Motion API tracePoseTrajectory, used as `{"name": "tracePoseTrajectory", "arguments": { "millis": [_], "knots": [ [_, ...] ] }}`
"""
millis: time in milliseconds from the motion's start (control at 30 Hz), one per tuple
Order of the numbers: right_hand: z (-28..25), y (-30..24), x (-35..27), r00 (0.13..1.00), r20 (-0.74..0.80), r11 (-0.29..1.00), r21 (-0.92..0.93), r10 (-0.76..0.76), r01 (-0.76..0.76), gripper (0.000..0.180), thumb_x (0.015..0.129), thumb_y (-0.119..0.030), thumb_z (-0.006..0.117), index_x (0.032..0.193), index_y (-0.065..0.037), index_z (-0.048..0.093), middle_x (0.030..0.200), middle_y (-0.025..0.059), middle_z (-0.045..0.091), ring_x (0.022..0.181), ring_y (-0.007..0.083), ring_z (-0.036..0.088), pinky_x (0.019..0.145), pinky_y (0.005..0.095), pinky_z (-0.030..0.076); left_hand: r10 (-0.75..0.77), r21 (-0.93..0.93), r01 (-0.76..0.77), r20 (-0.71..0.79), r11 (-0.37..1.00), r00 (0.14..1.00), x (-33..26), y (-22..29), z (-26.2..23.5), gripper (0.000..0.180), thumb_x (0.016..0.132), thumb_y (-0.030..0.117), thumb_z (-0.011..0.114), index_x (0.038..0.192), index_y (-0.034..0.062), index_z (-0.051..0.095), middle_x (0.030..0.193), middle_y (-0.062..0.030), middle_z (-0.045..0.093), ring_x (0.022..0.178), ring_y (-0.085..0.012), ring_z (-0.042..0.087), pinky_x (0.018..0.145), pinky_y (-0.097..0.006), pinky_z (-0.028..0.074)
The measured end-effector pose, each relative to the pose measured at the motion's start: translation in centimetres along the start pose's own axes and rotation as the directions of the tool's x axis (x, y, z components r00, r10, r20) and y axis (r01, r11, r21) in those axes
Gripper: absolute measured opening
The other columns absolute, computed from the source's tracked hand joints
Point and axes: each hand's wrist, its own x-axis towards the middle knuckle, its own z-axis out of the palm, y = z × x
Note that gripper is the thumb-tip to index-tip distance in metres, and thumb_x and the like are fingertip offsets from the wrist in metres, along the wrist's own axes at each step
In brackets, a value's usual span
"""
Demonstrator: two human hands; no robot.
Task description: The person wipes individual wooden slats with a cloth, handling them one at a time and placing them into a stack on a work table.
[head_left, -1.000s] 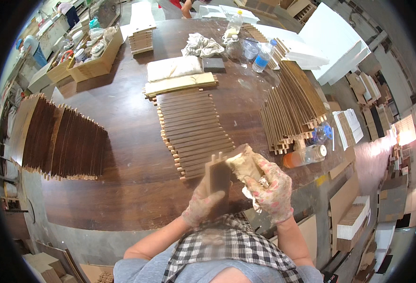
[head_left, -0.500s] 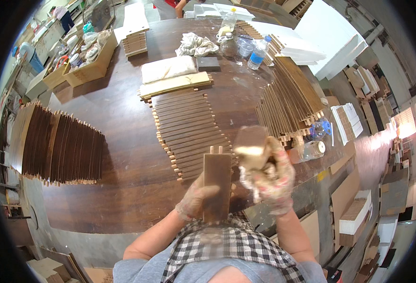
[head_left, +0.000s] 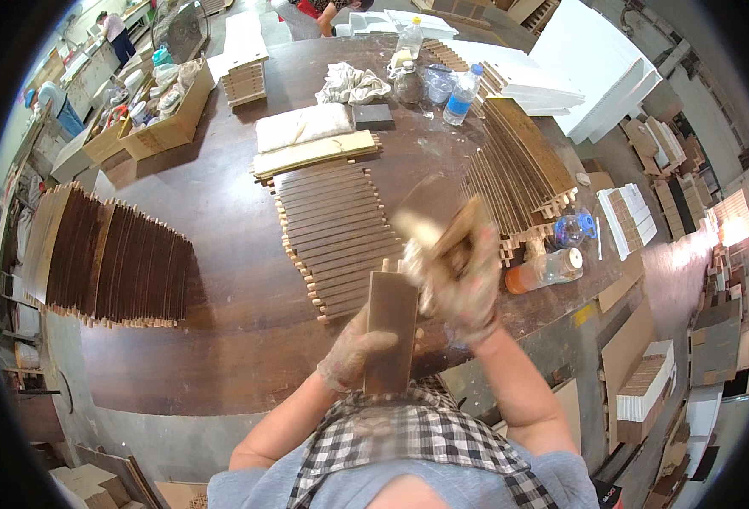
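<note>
My left hand (head_left: pixel 355 349), gloved, is closed round a short dark-brown wooden slat (head_left: pixel 393 331), thumb across its face. Pale dowels stick out of the slat's far end. Just right of that end, my right hand (head_left: pixel 469 295), in a stained glove and blurred, is closed on a crumpled, dirty-looking rag (head_left: pixel 457 237). A flat brown piece (head_left: pixel 432 199) with a pale edge shows at its fingers, too smeared to name. Beyond both hands, a row of similar doweled slats (head_left: pixel 336 229) lies on the brown table (head_left: pixel 221 356).
Stacked dark slats stand at the left (head_left: pixel 107 259) and right (head_left: pixel 518 170). Near my right arm lie an orange-filled bottle (head_left: pixel 544 271) and a blue-capped bottle (head_left: pixel 575 227). Farther off are a white folded cloth (head_left: pixel 304 127), a water bottle (head_left: pixel 464 95) and a box of supplies (head_left: pixel 166 127).
My right hand has moved left and away from me, with the rag, toward the slat's doweled end. My left hand still holds the slat in nearly the same place.
</note>
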Motion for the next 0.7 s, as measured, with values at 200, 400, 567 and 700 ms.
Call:
{"name": "tracePoseTrajectory", "arguments": {
  "millis": [200,400,567,700],
  "knots": [
    [0.4,1.6,-0.9,0.978,-0.032,0.960,0.196,0.208,-0.198,0.056,0.092,-0.023,0.071,0.138,-0.001,0.048,0.108,0.0106,0.063,0.103,0.0219,0.066,0.074,0.0287,0.061,0.109,-0.110,-0.113,-0.039,0.987,0.993,-0.2,-0.5,-0.2,0.063,0.094,0.033,0.067,0.148,0.0115,0.041,0.125,-0.0100,0.059,0.103,-0.0197,0.064,0.086,-0.035,0.056],
    [-3.6,0.8,-4.7,0.921,0.011,0.866,0.337,0.389,-0.370,0.070,0.087,-0.013,0.076,0.146,0.003,0.042,0.133,0.0153,0.056,0.118,0.0247,0.058,0.101,0.0364,0.049,0.341,-0.393,-0.370,-0.144,0.842,0.929,0.4,-0.4,-3.8,0.061,0.100,0.048,0.058,0.151,0.0210,0.039,0.076,0.0029,0.052,0.058,-0.0070,0.051,0.050,-0.022,0.045],
    [-2.2,-2.7,-7.1,0.866,0.216,0.682,0.542,0.451,-0.491,0.070,0.088,-0.023,0.078,0.143,0.005,0.045,0.130,0.0137,0.059,0.116,0.0217,0.061,0.099,0.0342,0.051,0.412,-0.397,-0.409,-0.082,0.822,0.908,0.5,-0.4,-2.9,0.052,0.100,0.040,0.059,0.146,0.0210,0.044,0.069,0.0058,0.044,0.053,-0.0051,0.038,0.045,-0.020,0.034],
    [-2.5,-4.2,-6.5,0.819,0.396,0.604,0.553,0.415,-0.574,0.072,0.085,-0.021,0.081,0.142,0.004,0.047,0.131,0.0144,0.059,0.117,0.0223,0.061,0.100,0.0348,0.051,0.404,-0.524,-0.329,0.033,0.786,0.914,-0.7,-0.2,-3.5,0.022,0.102,0.031,0.056,0.110,0.0114,0.053,0.070,0.0039,0.043,0.053,-0.0042,0.036,0.046,-0.020,0.032]
  ]
}}
